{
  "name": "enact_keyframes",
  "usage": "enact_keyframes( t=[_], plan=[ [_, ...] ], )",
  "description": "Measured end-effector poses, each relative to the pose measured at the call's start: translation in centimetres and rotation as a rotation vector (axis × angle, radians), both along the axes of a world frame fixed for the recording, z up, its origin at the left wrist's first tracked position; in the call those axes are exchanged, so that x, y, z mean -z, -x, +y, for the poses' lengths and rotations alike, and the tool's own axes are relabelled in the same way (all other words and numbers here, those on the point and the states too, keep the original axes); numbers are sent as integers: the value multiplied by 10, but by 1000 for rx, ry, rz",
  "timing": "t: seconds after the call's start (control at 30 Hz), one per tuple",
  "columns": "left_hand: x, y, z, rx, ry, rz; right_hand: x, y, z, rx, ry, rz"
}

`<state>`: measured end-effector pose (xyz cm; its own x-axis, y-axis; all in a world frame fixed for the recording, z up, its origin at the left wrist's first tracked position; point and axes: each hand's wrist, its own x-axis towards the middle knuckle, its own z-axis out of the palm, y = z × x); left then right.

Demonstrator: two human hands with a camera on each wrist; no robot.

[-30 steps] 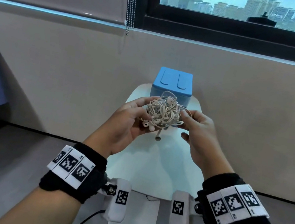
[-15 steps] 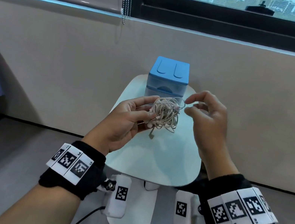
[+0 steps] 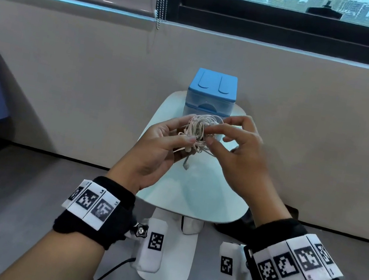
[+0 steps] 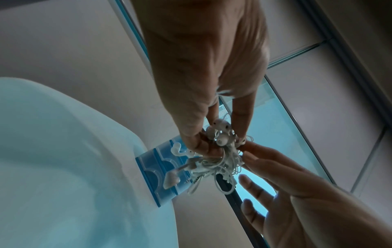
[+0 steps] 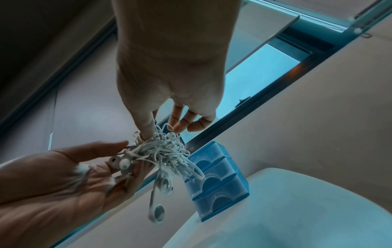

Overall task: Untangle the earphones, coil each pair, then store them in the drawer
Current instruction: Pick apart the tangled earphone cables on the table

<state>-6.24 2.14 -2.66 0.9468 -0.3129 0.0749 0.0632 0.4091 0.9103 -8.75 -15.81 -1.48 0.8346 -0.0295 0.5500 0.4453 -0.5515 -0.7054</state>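
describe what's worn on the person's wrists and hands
The left hand and right hand are bare. Each wrist has a black fabric band carrying white square-code tags, plus a white camera pod with its own code tag and a black cable.

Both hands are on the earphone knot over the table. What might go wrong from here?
1. The tangled earphones are one dense ball; pulling with the right hand may tighten the knots.
2. One earbud dangles loose below the left hand; it could snag or swing.
3. The drawer unit looks closed, so storing needs a free hand.
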Motion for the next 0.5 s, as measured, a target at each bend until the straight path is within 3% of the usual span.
enact_keyframes(
  t=[0.2,0.5],
  plan=[
    [3,-1,0,-36,30,41,-3,1,-1,117,-39,-91],
    [11,-5,-4,-14,51,126,12,0,-9,115,211,-84]
  ],
)
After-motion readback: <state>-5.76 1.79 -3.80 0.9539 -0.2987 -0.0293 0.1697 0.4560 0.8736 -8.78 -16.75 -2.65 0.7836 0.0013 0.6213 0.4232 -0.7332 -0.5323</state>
